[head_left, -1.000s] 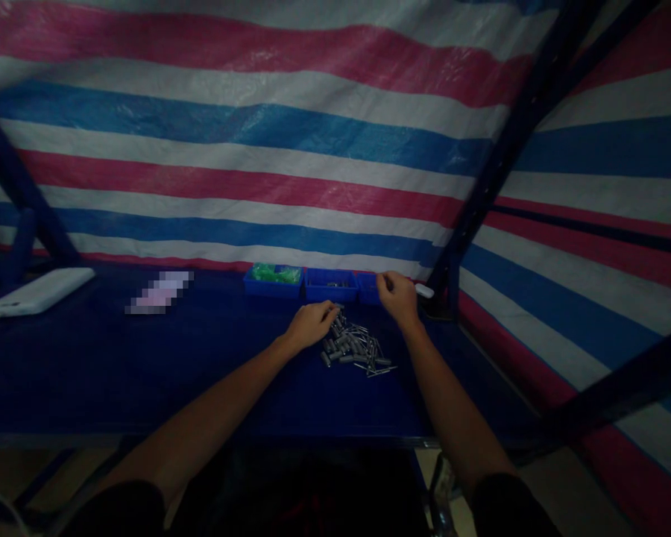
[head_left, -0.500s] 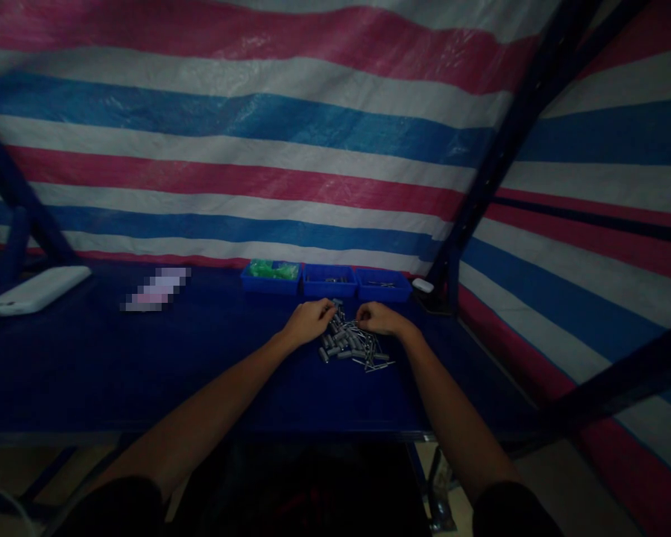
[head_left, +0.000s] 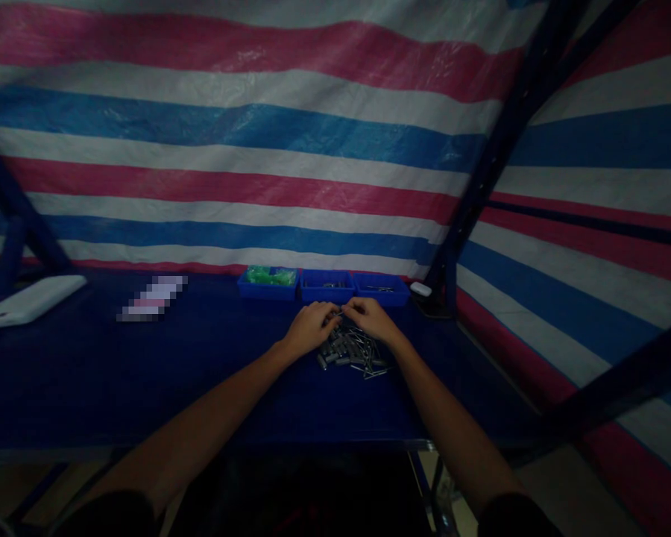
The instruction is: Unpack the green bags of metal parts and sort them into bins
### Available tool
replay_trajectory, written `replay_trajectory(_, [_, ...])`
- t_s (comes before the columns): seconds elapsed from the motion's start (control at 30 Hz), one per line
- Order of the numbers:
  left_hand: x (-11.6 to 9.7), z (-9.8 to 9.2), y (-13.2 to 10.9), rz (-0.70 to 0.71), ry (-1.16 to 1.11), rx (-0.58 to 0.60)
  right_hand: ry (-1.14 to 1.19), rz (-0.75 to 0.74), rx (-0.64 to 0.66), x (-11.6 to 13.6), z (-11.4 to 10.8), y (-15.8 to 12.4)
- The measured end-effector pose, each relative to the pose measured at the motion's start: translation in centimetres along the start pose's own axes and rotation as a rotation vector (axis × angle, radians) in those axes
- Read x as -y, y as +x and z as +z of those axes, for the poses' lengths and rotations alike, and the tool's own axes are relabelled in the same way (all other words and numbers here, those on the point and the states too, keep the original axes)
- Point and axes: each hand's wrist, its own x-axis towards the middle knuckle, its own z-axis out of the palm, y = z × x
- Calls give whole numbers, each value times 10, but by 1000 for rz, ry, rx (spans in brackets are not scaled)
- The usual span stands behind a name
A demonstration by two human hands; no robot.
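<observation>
**Both hands meet over the heap of small metal parts**

Left hand and right hand sit close together just below the middle of the frame, fingertips almost touching at the far edge of a pile of small grey cylinders with thin wire legs. Both hands are curled, fingers narrowed down onto the parts; in this dim light I cannot tell whether either one actually pinches a piece or only rests on the heap. The pile lies on the dark blue tabletop, spreading toward the lower right of the hands.

Just beyond the hands, three small blue trays stand in a row against the back edge: the left tray holds something green, the middle tray and the right tray hold a few small bits too dark to make out. A small white object lies just right of the trays, beside a dark slanting frame post. At far left a white flat device rests on the tabletop. A striped red, white and blue tarp fills the upper frame.
</observation>
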Motion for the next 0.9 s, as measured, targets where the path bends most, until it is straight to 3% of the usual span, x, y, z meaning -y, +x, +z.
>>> replay_trajectory(0.13, [1,-4,1,-32,37,-12,-10,-9,0,0,6,1])
replay_trajectory(0.33, [1,-6,1,-25,16,-78,-13,4,-119,-6,10,4])
replay_trajectory(0.67, [2,-8,2,-99,74,-54,-41,-100,-95,5,6,0])
replay_trajectory(0.77, [2,-5,1,-109,33,-10,-190,-82,-234,2,-9,4])
replay_trajectory(0.9, [-3,-4,0,-104,46,62,-492,229,-534,-15,-29,6])
